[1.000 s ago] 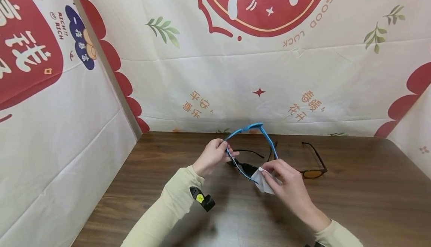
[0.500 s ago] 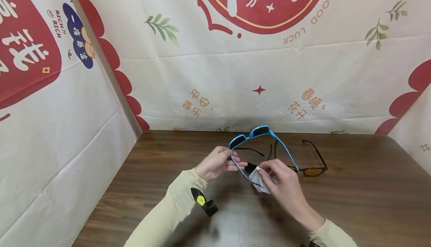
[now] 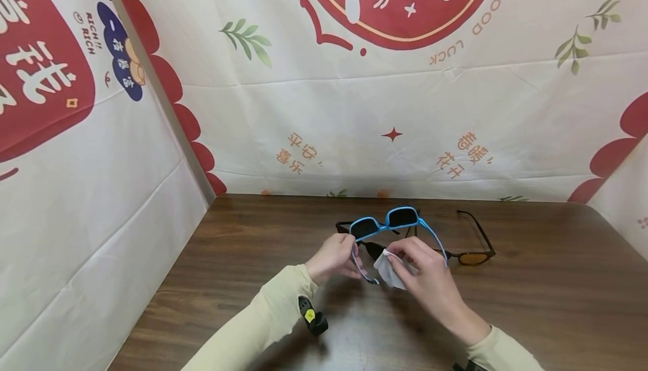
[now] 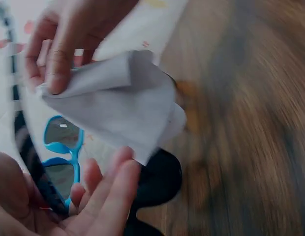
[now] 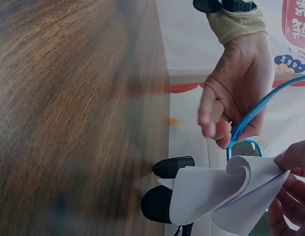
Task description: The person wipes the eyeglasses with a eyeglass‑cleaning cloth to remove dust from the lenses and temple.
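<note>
Blue-framed sunglasses with dark lenses are held above the table, their temples spread toward me. My left hand grips them at the left corner, where frame and temple meet. In the right wrist view, the left hand has its thumb and fingers around that blue temple. A whitish cloth hangs folded from my right hand, pinched between thumb and fingers. Close up in the left wrist view, the cloth is near the left fingertips; whether they touch it I cannot tell.
Black sunglasses lie on the wooden table behind the hands, partly hidden. Right of them lie dark-framed glasses with amber lenses. A printed white cloth wall stands along the table's back edge.
The blue sunglasses have come down and tilted, and both dark lenses now show fully. My left hand has shifted slightly right and down; the right hand with the cloth has hardly moved.
</note>
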Demonstrator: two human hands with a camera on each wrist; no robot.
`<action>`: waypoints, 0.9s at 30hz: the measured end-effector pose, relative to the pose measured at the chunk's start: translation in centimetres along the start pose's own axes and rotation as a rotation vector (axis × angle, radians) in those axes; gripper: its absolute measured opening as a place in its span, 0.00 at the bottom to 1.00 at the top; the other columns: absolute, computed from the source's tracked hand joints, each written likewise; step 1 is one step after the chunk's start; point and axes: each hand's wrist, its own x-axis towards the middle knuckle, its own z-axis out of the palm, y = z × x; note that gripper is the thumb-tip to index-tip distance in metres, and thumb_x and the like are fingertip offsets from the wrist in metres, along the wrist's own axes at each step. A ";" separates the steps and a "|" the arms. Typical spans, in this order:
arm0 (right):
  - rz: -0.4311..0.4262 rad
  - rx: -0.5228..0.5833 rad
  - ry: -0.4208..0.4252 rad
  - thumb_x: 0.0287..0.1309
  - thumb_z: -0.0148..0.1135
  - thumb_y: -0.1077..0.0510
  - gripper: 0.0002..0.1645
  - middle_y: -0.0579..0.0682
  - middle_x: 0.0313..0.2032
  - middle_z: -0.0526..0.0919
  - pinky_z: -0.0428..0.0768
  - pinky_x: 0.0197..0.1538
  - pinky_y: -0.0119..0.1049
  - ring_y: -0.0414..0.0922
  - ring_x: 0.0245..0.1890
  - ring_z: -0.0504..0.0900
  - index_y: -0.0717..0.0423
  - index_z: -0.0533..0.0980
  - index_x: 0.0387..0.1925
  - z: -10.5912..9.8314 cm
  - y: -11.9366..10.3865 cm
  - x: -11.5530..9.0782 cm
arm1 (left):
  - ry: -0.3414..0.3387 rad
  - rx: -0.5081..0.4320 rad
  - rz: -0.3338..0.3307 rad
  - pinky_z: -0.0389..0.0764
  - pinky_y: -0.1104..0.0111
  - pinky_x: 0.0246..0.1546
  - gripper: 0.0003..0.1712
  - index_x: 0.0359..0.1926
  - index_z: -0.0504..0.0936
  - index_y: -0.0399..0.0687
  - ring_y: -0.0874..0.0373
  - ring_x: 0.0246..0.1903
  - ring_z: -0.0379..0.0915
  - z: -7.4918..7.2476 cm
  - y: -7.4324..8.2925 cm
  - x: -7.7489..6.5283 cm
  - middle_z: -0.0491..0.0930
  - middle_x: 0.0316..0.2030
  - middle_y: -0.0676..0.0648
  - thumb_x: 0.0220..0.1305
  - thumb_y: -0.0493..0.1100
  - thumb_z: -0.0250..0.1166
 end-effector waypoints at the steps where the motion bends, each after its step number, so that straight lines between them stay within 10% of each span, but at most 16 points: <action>1: 0.000 -0.010 0.000 0.41 0.72 0.75 0.19 0.42 0.33 0.79 0.74 0.33 0.24 0.36 0.30 0.76 0.56 0.79 0.35 0.0 0.0 0.0 | 0.012 0.041 0.005 0.82 0.59 0.26 0.15 0.28 0.71 0.31 0.50 0.19 0.80 0.1 0.0 0.0 0.74 0.18 0.43 0.66 0.35 0.41; 9: 0.053 -0.080 -0.014 0.45 0.72 0.71 0.16 0.44 0.31 0.79 0.77 0.29 0.32 0.35 0.28 0.77 0.57 0.78 0.35 0.2 -0.4 1.3 | -0.014 0.185 0.016 0.79 0.65 0.17 0.20 0.26 0.75 0.27 0.57 0.12 0.73 0.5 -0.2 -0.2 0.76 0.14 0.43 0.66 0.37 0.42; 27: 0.048 -0.382 -0.025 0.49 0.71 0.68 0.09 0.53 0.29 0.74 0.74 0.19 0.38 0.47 0.21 0.75 0.60 0.79 0.32 2.1 0.3 1.5 | -0.109 0.161 -0.020 0.74 0.70 0.14 0.20 0.23 0.74 0.33 0.60 0.10 0.71 2.2 0.0 -1.2 0.72 0.12 0.46 0.65 0.38 0.41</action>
